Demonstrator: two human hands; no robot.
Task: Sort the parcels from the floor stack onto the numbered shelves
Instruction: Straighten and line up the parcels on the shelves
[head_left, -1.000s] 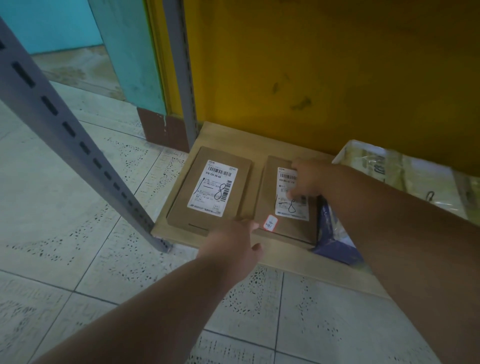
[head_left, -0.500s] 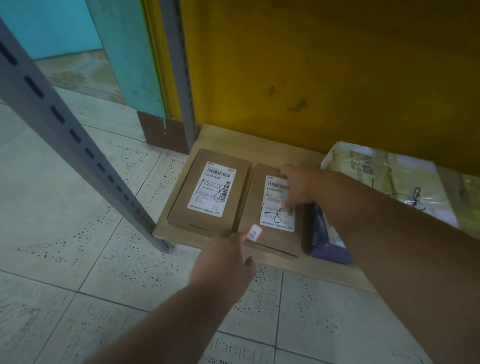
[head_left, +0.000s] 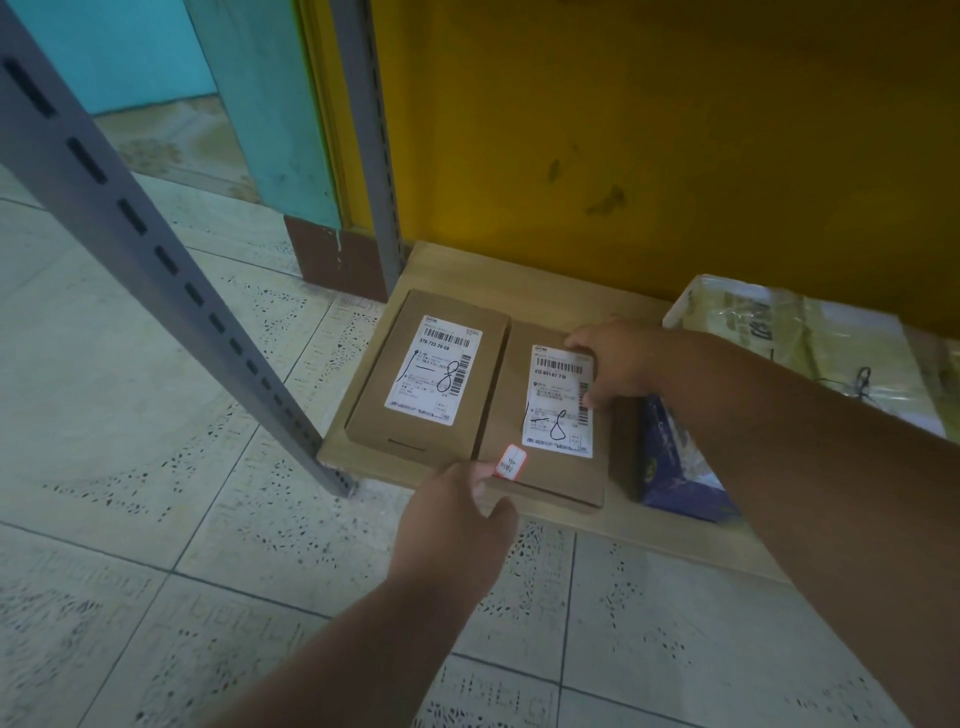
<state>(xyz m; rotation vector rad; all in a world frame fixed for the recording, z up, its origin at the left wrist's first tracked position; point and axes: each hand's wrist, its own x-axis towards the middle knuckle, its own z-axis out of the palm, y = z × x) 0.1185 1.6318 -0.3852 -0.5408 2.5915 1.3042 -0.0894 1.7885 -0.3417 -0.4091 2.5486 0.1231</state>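
Brown cardboard fills the middle of our view: two flat parcels lie side by side on the lowest wooden shelf (head_left: 550, 270), a board set just above the tiled floor (head_left: 156, 519) against a yellow wall (head_left: 675, 130). Looking down from head height, we see the left parcel (head_left: 426, 374) lying untouched, its white label marked by hand with a dash and an 8. The right parcel (head_left: 545, 426) carries the same handwritten 8, which we judge is why both sit together on this shelf. We are squaring that right parcel up against its neighbour, their long edges touching. Our left hand (head_left: 457, 525) meets the parcel's near left corner, beside a small red-bordered sticker (head_left: 511, 461), with the thumb on top of the card; whether the fingers curl beneath it we cannot tell. Our right hand (head_left: 613, 364) rests on the far right part of the parcel, fingers bent over the label and its right edge, pressing it down and towards the left parcel. Just right of it, a blue packet (head_left: 675, 467) lies on the same shelf, and beyond that a pale plastic-wrapped bundle (head_left: 779, 353). Grey slotted steel uprights (head_left: 156, 260) of the rack frame the shelf on the left. We judge this placement to be nearly finished.
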